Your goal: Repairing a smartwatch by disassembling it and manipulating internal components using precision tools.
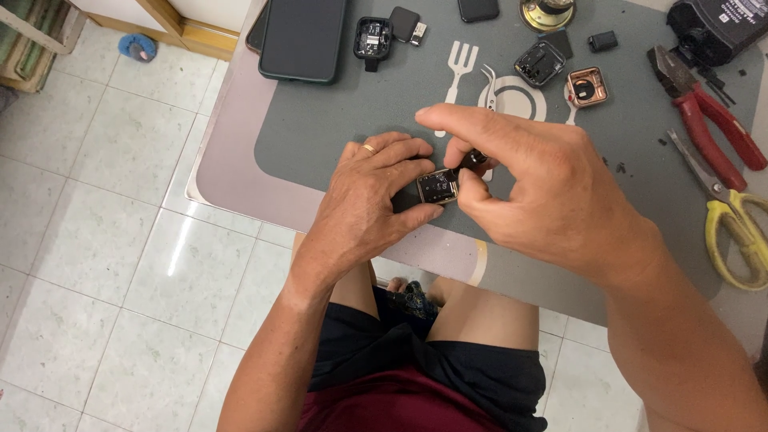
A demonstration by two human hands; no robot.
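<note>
Left hand [370, 192] clamped around small open watch case [438, 187], fingers pressed on its edges, at near edge of grey mat [336, 120] on tabletop. Right hand [544, 188] fingers pinching small dark tool [474, 158] touching case. Red pliers [704, 108], yellow scissors [732, 216] far right.

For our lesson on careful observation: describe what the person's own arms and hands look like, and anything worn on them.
Both forearms are bare, with no sleeves, gloves, watch or bracelet in view. The left hand wears a plain gold-coloured ring on one finger. The right hand shows no ring or other wear on the parts that can be seen. No marks or tattoos show on either arm.
</note>
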